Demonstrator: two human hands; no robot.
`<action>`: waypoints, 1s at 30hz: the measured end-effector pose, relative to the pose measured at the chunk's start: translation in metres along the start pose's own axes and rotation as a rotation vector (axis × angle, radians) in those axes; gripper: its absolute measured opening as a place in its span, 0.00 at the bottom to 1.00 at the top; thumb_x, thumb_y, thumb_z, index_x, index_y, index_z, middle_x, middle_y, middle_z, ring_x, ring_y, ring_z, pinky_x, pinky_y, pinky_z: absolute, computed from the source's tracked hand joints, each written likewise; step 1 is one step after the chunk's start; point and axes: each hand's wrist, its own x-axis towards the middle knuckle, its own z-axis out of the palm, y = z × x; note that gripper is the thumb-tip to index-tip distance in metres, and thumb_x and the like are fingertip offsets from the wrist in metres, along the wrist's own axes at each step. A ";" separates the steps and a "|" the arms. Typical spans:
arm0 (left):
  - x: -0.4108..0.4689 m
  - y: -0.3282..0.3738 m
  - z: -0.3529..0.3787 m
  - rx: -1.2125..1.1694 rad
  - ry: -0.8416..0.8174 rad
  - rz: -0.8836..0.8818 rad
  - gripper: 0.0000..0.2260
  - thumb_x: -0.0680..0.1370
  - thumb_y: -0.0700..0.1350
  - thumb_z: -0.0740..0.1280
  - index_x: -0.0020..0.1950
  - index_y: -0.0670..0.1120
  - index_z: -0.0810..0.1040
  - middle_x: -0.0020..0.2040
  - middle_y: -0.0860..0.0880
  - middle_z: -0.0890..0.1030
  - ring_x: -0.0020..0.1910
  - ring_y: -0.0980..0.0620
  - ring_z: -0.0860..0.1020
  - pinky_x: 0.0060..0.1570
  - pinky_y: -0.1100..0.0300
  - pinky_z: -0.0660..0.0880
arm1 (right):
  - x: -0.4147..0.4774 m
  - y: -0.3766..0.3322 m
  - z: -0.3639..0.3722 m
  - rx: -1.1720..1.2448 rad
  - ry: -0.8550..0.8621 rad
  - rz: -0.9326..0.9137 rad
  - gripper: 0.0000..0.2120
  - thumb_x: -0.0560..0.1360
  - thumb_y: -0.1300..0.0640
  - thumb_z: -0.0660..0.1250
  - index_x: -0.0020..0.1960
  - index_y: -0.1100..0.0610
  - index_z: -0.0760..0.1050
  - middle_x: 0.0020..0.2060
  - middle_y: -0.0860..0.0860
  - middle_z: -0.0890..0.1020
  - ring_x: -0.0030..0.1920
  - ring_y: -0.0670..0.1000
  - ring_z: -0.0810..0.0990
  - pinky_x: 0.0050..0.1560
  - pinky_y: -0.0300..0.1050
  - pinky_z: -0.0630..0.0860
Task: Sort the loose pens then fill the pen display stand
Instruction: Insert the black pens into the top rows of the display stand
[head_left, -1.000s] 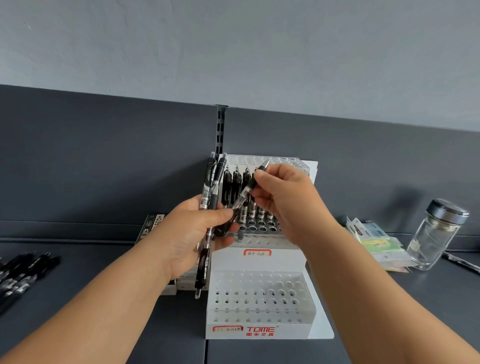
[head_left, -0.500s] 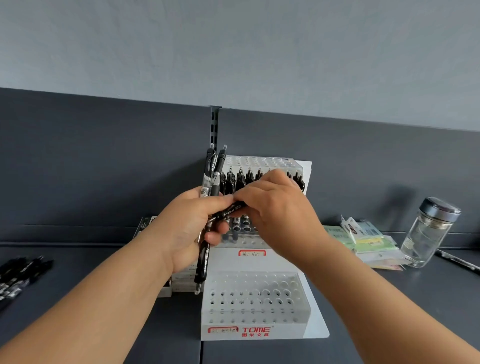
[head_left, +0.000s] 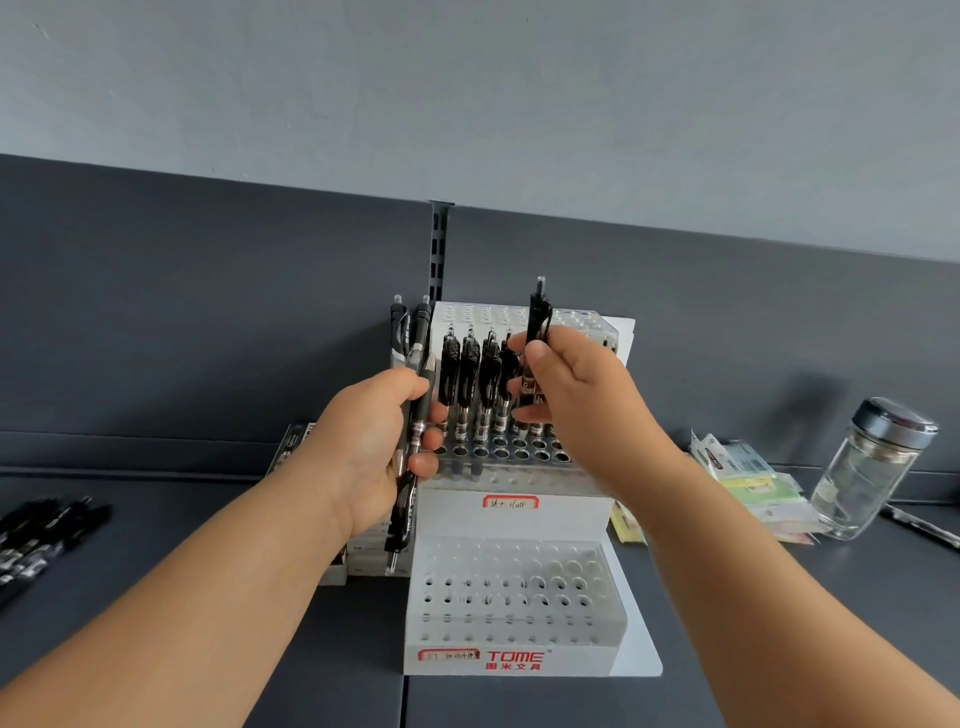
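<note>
The fingers (head_left: 537, 359) of the right hand (head_left: 582, 400) pinch one black pen (head_left: 536, 317) upright at the middle of the frame, over the upper tier of the white display stand (head_left: 514, 525); several standing pens (head_left: 467, 384) fill holes there. The left hand (head_left: 363, 447) grasps a bundle of pens (head_left: 415, 364) just left of the stand; loose pens (head_left: 36, 535) lie at the left edge on the worktop (head_left: 182, 509); a glass jar (head_left: 872, 467) stands at the right.

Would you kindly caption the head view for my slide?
Right hand holds a black pen upright at the display stand while the left hand grips a bundle of pens.
</note>
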 end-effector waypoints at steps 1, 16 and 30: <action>0.001 0.000 -0.001 0.001 0.004 0.001 0.07 0.79 0.39 0.58 0.43 0.41 0.72 0.34 0.45 0.74 0.28 0.52 0.69 0.21 0.64 0.61 | 0.001 0.001 0.001 0.044 0.034 -0.008 0.10 0.82 0.59 0.56 0.47 0.49 0.74 0.45 0.50 0.79 0.50 0.52 0.81 0.46 0.47 0.82; 0.007 -0.005 -0.004 -0.008 -0.038 0.026 0.05 0.80 0.39 0.60 0.46 0.41 0.73 0.36 0.45 0.75 0.30 0.52 0.73 0.22 0.63 0.68 | 0.013 0.030 0.012 -0.010 0.218 -0.057 0.10 0.76 0.60 0.67 0.39 0.50 0.73 0.31 0.43 0.76 0.35 0.46 0.75 0.43 0.47 0.79; 0.004 -0.008 -0.003 0.014 -0.084 0.036 0.04 0.80 0.40 0.62 0.49 0.42 0.76 0.38 0.46 0.78 0.31 0.53 0.75 0.26 0.61 0.72 | 0.004 0.048 0.016 -0.424 0.143 0.078 0.10 0.78 0.50 0.63 0.39 0.50 0.73 0.23 0.47 0.71 0.24 0.48 0.67 0.30 0.44 0.68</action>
